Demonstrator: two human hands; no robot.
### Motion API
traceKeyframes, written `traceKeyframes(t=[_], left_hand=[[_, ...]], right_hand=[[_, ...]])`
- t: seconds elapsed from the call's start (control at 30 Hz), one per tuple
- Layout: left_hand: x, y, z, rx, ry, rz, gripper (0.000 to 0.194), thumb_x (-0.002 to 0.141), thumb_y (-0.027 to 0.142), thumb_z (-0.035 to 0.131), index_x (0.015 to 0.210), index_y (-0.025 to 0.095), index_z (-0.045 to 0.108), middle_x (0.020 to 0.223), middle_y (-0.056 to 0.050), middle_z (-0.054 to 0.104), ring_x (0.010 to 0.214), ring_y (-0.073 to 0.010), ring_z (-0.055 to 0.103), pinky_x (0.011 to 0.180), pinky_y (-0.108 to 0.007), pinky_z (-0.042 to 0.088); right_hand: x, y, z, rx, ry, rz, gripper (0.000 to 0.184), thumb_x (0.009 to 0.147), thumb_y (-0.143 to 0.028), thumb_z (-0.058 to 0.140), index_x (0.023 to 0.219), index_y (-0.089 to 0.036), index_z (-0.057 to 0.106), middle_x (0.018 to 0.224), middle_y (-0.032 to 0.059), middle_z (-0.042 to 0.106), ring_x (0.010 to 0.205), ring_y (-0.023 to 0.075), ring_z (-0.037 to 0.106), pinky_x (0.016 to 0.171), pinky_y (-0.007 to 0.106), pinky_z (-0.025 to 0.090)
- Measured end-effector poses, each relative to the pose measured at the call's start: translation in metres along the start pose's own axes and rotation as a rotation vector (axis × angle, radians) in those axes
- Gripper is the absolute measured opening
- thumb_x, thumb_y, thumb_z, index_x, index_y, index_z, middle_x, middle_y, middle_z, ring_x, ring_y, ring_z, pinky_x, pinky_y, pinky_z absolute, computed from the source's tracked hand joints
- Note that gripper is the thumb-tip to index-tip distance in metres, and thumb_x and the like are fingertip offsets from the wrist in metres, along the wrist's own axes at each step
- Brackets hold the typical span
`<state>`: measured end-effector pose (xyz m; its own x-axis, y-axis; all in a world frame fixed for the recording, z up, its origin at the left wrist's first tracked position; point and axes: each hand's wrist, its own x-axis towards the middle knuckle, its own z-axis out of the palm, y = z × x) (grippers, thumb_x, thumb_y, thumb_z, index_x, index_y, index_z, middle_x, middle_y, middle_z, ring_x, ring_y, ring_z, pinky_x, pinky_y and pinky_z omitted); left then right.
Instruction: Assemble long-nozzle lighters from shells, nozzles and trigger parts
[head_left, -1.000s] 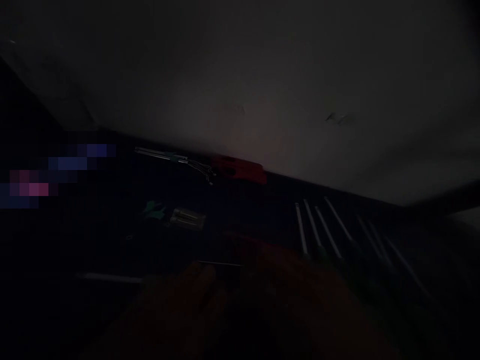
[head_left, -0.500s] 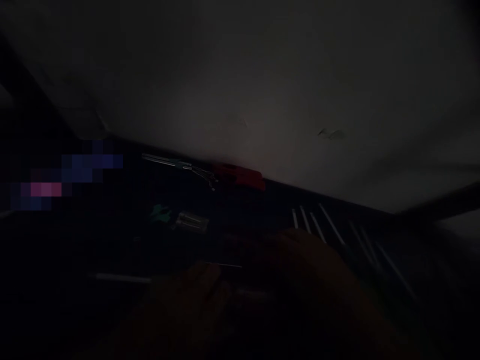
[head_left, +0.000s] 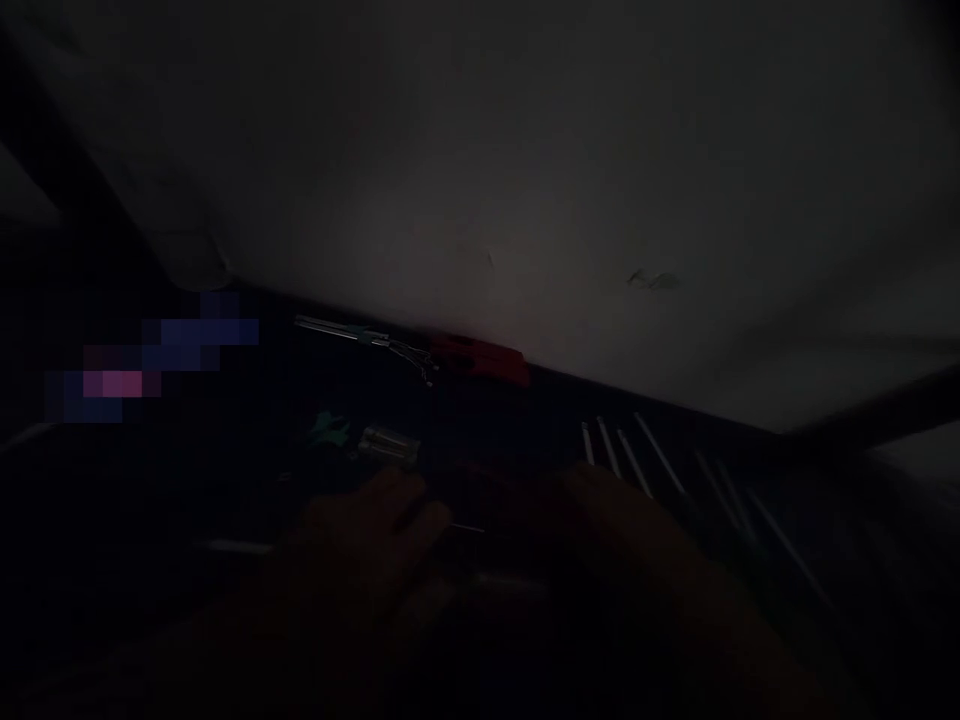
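Note:
The view is very dark. My left hand (head_left: 375, 530) is low in the middle with its fingers bent together. A thin bright rod (head_left: 466, 527) shows just past its fingertips; I cannot tell whether the hand grips it. My right hand (head_left: 600, 490) reaches in from the lower right, its fingers curled over a dark reddish thing (head_left: 510, 490) too dim to name. Just beyond the left fingers lies a small clear packet (head_left: 388, 446) with slim pieces in it. A pale rod (head_left: 238, 547) lies to the left of that hand.
Several thin metal rods (head_left: 660, 452) lie on the dark surface at right. At the back sit a red object (head_left: 484, 360) and a bundle of tubes with wire ends (head_left: 337, 329). A green scrap (head_left: 330, 430) lies beside the packet. A pale wall or panel (head_left: 480, 180) rises behind.
My left hand has moved up and forward, covering more of the thin rod and reaching the packet's near edge. My right hand has stayed almost in place. The view has shifted slightly.

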<state>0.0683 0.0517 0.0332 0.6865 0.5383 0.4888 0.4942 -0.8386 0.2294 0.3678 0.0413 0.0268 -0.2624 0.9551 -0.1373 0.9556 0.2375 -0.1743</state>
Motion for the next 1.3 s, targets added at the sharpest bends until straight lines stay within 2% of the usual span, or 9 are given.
traceKeyframes(t=[0.17,0.37,0.47,0.6,0.83,1.03,1.1,1.2,1.3], left_hand=[[0.008,-0.009,-0.007,0.001,0.078,-0.027,0.032,0.106,0.022,0.033,0.123,0.019,0.059,0.116,-0.009,0.071,0.102,-0.0241,0.068,0.078,-0.038,0.056],[0.012,-0.016,-0.011,-0.002,0.065,-0.060,0.029,0.106,0.014,0.036,0.110,0.017,0.064,0.111,-0.008,0.072,0.102,-0.0219,0.067,0.081,-0.034,0.056],[0.011,-0.016,-0.007,0.001,0.089,-0.117,0.031,0.106,0.017,0.043,0.131,0.019,0.061,0.124,-0.009,0.065,0.108,-0.0214,0.067,0.088,-0.035,0.058],[0.008,-0.012,-0.003,0.034,0.057,-0.143,0.050,0.104,0.022,0.049,0.154,0.024,0.048,0.151,-0.014,0.051,0.124,-0.0273,0.063,0.093,-0.040,0.060],[0.006,-0.026,0.003,0.192,0.109,0.196,0.040,0.102,0.011,0.045,0.139,0.006,0.059,0.114,-0.016,0.075,0.104,-0.0277,0.070,0.086,-0.042,0.062],[0.008,-0.032,0.009,0.182,0.140,0.229,0.034,0.103,0.011,0.046,0.131,0.005,0.065,0.106,-0.017,0.078,0.099,-0.0286,0.071,0.077,-0.040,0.062],[0.011,-0.033,0.003,0.095,0.075,0.195,0.033,0.104,0.014,0.046,0.128,0.009,0.068,0.106,-0.015,0.077,0.096,-0.0275,0.071,0.078,-0.040,0.061],[0.017,-0.035,-0.017,-0.076,-0.150,0.118,0.031,0.107,0.020,0.049,0.127,0.022,0.072,0.108,-0.007,0.077,0.096,-0.0220,0.072,0.085,-0.036,0.059],[0.017,-0.039,-0.038,-0.146,-0.286,0.022,0.025,0.108,0.032,0.055,0.117,0.033,0.078,0.105,0.000,0.078,0.088,-0.0166,0.073,0.075,-0.025,0.057]], right_hand=[[0.001,0.000,0.002,-0.011,-0.044,-0.039,0.013,0.096,-0.027,0.064,0.098,-0.026,0.077,0.093,0.0058,0.076,0.072,0.0205,0.072,0.049,0.025,0.042],[-0.009,-0.016,-0.013,0.084,0.140,0.117,0.006,0.099,-0.026,0.060,0.098,-0.024,0.065,0.090,0.0041,0.075,0.069,0.0195,0.070,0.055,0.027,0.042],[-0.010,-0.022,-0.025,0.188,0.183,0.147,0.005,0.101,-0.029,0.059,0.101,-0.025,0.062,0.089,0.0018,0.076,0.069,0.0200,0.072,0.056,0.028,0.042],[-0.015,-0.035,-0.036,0.507,0.174,0.055,0.008,0.104,-0.033,0.059,0.110,-0.031,0.065,0.098,-0.0036,0.079,0.082,0.0181,0.076,0.064,0.026,0.052],[-0.021,-0.049,-0.032,0.677,0.151,-0.008,0.017,0.106,-0.040,0.057,0.118,-0.036,0.068,0.109,-0.0035,0.079,0.092,0.0184,0.077,0.074,0.028,0.059],[-0.016,-0.050,-0.024,0.470,0.140,0.074,0.018,0.094,-0.032,0.072,0.112,-0.035,0.073,0.107,-0.0012,0.079,0.093,0.0222,0.076,0.074,0.032,0.060],[-0.016,-0.051,-0.025,0.385,0.156,0.047,0.016,0.093,-0.028,0.073,0.108,-0.035,0.075,0.107,-0.0002,0.079,0.094,0.0229,0.076,0.071,0.032,0.060],[-0.019,-0.054,-0.029,0.294,0.199,-0.050,0.019,0.089,-0.024,0.078,0.103,-0.036,0.077,0.105,0.0002,0.078,0.089,0.0223,0.076,0.069,0.032,0.062],[-0.022,-0.058,-0.032,0.265,0.222,-0.106,0.022,0.086,-0.029,0.082,0.104,-0.041,0.078,0.104,-0.0005,0.078,0.082,0.0226,0.076,0.066,0.033,0.063]])
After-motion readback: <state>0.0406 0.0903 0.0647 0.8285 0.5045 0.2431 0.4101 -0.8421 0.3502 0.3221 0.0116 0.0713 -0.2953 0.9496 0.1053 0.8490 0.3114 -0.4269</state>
